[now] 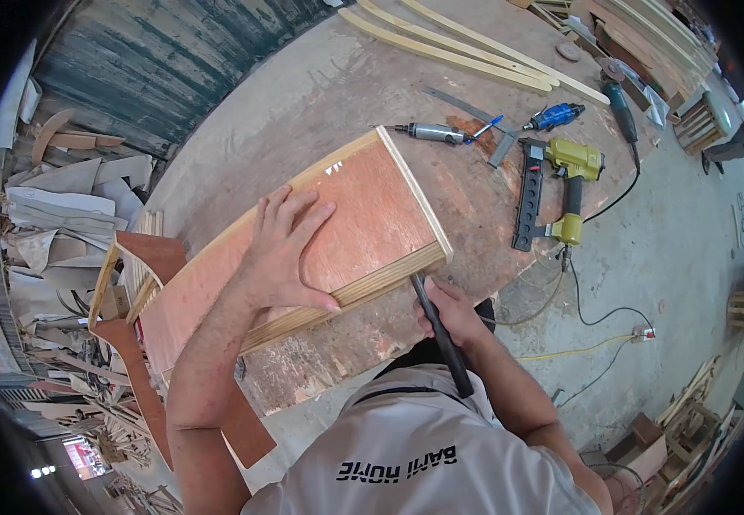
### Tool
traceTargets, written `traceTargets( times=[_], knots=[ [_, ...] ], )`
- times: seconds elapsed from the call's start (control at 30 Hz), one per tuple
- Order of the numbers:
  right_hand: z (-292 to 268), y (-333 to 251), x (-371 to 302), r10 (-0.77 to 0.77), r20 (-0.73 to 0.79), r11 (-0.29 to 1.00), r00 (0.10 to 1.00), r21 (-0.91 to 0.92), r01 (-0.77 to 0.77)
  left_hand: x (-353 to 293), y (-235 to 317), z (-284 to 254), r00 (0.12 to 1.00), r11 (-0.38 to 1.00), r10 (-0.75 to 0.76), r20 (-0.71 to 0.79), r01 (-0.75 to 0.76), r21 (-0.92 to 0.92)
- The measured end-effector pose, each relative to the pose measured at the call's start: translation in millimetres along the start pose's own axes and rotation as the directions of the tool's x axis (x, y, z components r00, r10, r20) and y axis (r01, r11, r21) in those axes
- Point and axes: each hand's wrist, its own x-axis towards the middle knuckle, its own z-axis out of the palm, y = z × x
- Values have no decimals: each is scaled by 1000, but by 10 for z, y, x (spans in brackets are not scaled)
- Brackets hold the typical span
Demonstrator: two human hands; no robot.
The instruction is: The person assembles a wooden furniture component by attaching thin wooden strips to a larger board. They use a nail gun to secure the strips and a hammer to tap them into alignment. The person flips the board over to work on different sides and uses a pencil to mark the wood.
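Note:
A long wooden piece with a reddish plywood face (363,206) and pale wood strips along its edges lies across the worktable. My left hand (286,249) rests flat on that face, fingers spread and thumb over the near edge strip. Close to the piece's right near corner, my right hand (449,311) grips a black rod-like handle (446,343). The handle slants toward my body, and its upper end meets the near edge strip or passes beneath it. I cannot make out what tool it belongs to.
Beyond the piece lie a silver air tool (436,132), a metal square (502,148), a blue pen (485,129), a blue air tool (554,117), a yellow-green nail gun (571,163) and an angle grinder (619,103). Curved wood strips (466,53) lie at the back. A brown curved frame (136,343) stands left.

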Motion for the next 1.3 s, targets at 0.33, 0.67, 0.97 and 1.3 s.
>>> traceTargets(
  times=[0.33,0.67,0.97,1.3],
  knots=[
    [198,80,329,-77,199,947,977,321,9,33,-68,71,977,987,92,-193,-116,-115],
    [500,-229,913,-47,-21,761,999,647,49,22,-79,87,977,985,71,-202,-101,-142],
    [282,-233,871,-142,214,869,966,495,18,-4,-56,99,976,986,49,-214,-82,-148],
    [41,164,762,-72,402,847,913,508,-157,34,-8,29,997,1000,5,-78,-6,-20]
  ],
)
